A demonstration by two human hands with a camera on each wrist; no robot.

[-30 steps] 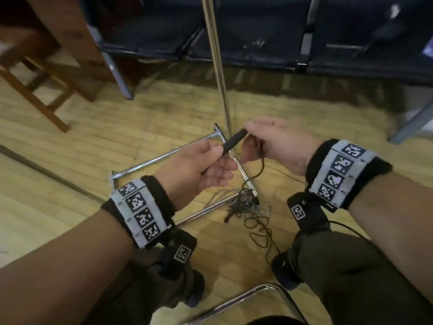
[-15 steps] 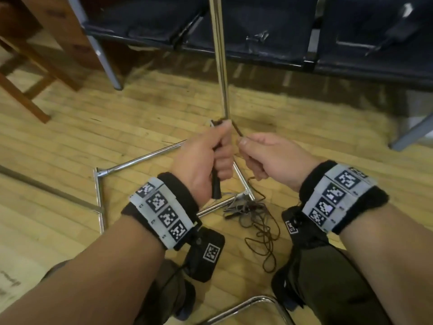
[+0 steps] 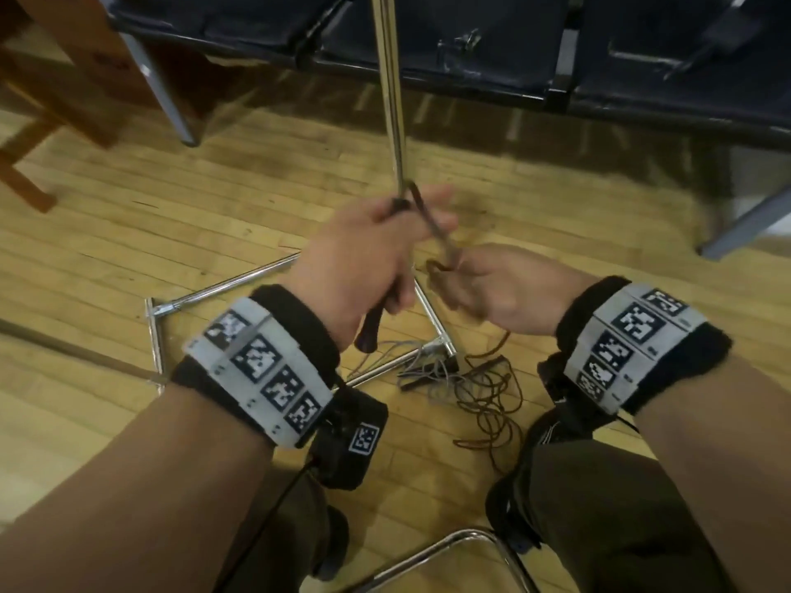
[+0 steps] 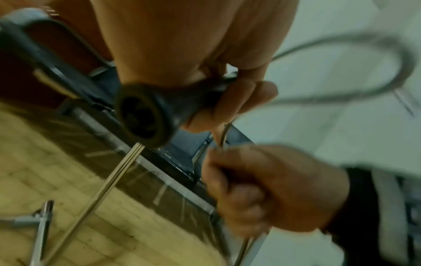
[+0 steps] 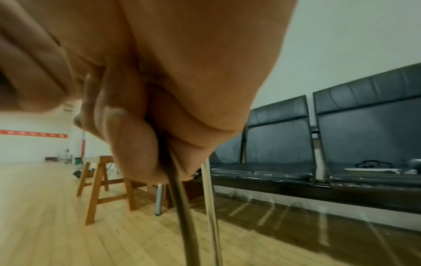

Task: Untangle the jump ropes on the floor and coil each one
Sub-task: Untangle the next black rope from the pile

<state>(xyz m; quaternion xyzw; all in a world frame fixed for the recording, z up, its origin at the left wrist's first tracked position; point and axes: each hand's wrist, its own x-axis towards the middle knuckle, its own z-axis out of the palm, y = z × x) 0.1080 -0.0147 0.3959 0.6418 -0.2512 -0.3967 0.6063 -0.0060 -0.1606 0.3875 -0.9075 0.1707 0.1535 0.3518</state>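
Gripping the black handle (image 3: 376, 318) upright, butt toward six o'clock, the left hand (image 3: 364, 258) has fingers curled round it, while the brown cord (image 3: 432, 229) runs toward four o'clock into the right hand (image 3: 501, 288), pinched there, the rest tangled on the floor (image 3: 475, 391).

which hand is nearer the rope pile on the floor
Right. The right hand hangs almost straight above the rope pile, pinching the brown rope. The left hand grips the handle, farther up and left.
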